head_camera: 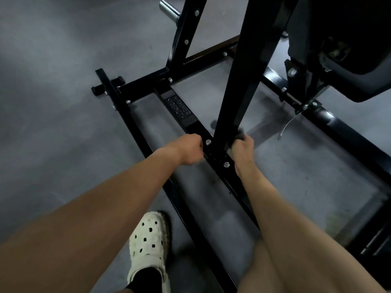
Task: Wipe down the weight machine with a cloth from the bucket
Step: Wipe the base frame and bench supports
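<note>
The black weight machine [179,112] fills the middle of the head view, with a slanted upright post [239,81] bolted to a flat floor bar. My right hand [243,145] grips a dark cloth [239,134] pressed against the right side of the post's foot. On the left side of the same foot my left hand [190,151] is curled into a fist against the floor bar; what it holds, if anything, is hidden. No bucket is in view.
A grey rubber floor [53,102] surrounds the frame. My foot in a white clog [150,246] stands left of the outer frame rail. A chrome plate peg [169,9] sticks out at the top, and a padded seat [349,66] hangs at the upper right.
</note>
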Available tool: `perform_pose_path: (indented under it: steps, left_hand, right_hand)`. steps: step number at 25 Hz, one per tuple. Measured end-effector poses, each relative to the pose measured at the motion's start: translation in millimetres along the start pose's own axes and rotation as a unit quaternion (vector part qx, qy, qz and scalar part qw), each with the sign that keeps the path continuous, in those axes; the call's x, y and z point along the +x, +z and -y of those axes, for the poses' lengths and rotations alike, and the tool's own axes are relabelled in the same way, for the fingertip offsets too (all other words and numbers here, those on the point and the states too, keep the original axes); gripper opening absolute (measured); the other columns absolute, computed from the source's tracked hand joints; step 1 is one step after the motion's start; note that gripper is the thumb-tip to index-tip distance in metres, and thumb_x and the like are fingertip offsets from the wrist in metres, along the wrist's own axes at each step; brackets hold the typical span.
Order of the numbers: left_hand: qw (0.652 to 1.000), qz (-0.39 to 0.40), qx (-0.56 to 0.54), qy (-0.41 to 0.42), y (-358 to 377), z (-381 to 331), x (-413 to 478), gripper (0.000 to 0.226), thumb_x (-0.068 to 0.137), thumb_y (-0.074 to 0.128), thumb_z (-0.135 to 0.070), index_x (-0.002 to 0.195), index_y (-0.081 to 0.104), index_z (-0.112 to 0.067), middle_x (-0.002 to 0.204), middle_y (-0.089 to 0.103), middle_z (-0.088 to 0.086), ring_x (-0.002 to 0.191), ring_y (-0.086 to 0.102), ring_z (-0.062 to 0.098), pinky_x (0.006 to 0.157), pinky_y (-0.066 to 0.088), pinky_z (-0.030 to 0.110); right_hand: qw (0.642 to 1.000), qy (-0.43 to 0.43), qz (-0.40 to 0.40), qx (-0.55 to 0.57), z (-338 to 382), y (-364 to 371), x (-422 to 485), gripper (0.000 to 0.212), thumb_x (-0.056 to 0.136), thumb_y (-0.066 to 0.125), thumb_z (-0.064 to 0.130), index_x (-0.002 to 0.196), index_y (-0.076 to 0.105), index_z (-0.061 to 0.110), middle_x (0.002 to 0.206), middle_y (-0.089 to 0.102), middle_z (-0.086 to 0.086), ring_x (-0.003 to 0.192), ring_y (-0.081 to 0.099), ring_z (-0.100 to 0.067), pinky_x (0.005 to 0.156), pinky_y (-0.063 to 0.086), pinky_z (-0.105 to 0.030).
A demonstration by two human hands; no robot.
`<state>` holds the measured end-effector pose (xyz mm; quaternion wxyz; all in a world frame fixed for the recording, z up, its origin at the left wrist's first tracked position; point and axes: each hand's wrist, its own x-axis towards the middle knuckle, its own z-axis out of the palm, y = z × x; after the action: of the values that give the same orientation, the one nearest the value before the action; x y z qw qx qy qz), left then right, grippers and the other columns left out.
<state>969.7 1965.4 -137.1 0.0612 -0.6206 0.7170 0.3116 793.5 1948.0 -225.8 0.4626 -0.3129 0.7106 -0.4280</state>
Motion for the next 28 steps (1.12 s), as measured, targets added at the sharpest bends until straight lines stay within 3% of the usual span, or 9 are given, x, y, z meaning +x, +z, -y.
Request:
perform_pose_path:
  steps: [3,7,12,15,17,19,22,25,28]
  left_hand:
    - [1.000,0.004,0.015,0.004,1,6,3,0.025,0.092,0.046,-0.010,0.105,0.067,-0.005,0.115,0.070,0.016,0.106,0.065,0.033,0.094,0.054,0.048]
    - [1.000,0.003,0.026,-0.005,-2,12,4,0.022,0.088,0.046,-0.009,0.098,0.065,-0.011,0.108,0.069,0.012,0.097,0.063,0.028,0.092,0.053,0.045]
    - [1.000,-0.001,0.026,-0.003,2,2,-1,0.029,0.094,0.047,-0.012,0.114,0.068,-0.007,0.118,0.069,0.011,0.108,0.065,0.031,0.096,0.054,0.045]
    - [0.999,-0.004,0.034,0.002,7,1,-7,0.030,0.093,0.047,-0.013,0.114,0.068,-0.010,0.118,0.069,0.010,0.108,0.065,0.030,0.097,0.054,0.046]
    - [0.999,-0.006,0.032,-0.002,10,2,-11,0.030,0.092,0.047,-0.012,0.114,0.069,-0.009,0.119,0.070,0.011,0.110,0.065,0.030,0.099,0.053,0.045]
    - [0.999,-0.016,0.031,-0.016,11,4,-18,0.029,0.092,0.049,-0.011,0.113,0.069,-0.008,0.119,0.070,0.012,0.111,0.064,0.030,0.099,0.052,0.041]
    - [0.999,-0.040,0.015,-0.026,12,8,-39,0.017,0.092,0.053,-0.016,0.103,0.065,-0.011,0.114,0.070,0.012,0.108,0.065,0.031,0.093,0.051,0.037]
    - [0.994,-0.091,-0.023,-0.048,8,19,-72,0.020,0.096,0.057,-0.017,0.114,0.056,-0.008,0.121,0.065,0.016,0.108,0.063,0.032,0.088,0.046,0.032]
    - [0.990,-0.107,-0.008,-0.090,-2,37,-105,0.033,0.098,0.059,-0.017,0.125,0.048,-0.004,0.128,0.061,0.022,0.115,0.060,0.038,0.085,0.040,0.033]
  right_hand:
    - [1.000,0.021,0.013,0.014,8,0,-8,0.031,0.088,0.046,-0.010,0.089,0.069,0.009,0.076,0.067,-0.003,0.068,0.065,-0.017,0.062,0.057,-0.033]
    - [0.994,0.062,0.036,-0.082,-33,2,-7,0.033,0.087,0.047,0.000,0.108,0.072,0.008,0.091,0.074,-0.012,0.091,0.071,-0.036,0.083,0.060,-0.052]
    - [0.998,0.012,-0.059,-0.005,22,6,-27,0.045,0.084,0.042,-0.005,0.114,0.072,0.009,0.102,0.072,-0.009,0.093,0.065,-0.024,0.080,0.052,-0.031]
    - [0.999,0.020,-0.033,0.010,8,5,-33,0.044,0.082,0.043,0.000,0.116,0.070,0.008,0.108,0.073,-0.014,0.101,0.068,-0.032,0.090,0.058,-0.044]
    - [0.995,0.096,-0.031,0.002,-14,7,-31,0.043,0.082,0.046,0.003,0.120,0.068,0.005,0.111,0.071,-0.020,0.107,0.068,-0.040,0.092,0.058,-0.050]
    - [0.990,0.140,0.010,0.001,-13,13,-50,0.036,0.090,0.051,0.003,0.123,0.065,-0.002,0.116,0.069,-0.022,0.113,0.066,-0.042,0.089,0.056,-0.043]
    - [0.987,0.103,0.117,0.049,15,36,-91,0.032,0.097,0.045,-0.009,0.123,0.062,-0.010,0.111,0.066,-0.023,0.112,0.066,-0.041,0.087,0.052,-0.038]
    - [0.971,0.055,0.198,0.126,41,55,-127,0.036,0.092,0.044,-0.014,0.116,0.065,0.002,0.105,0.070,-0.016,0.098,0.069,-0.027,0.090,0.058,-0.038]
    - [0.957,0.072,0.243,0.142,44,78,-150,0.029,0.088,0.054,-0.004,0.108,0.066,0.014,0.114,0.071,-0.019,0.109,0.068,-0.036,0.097,0.057,-0.050]
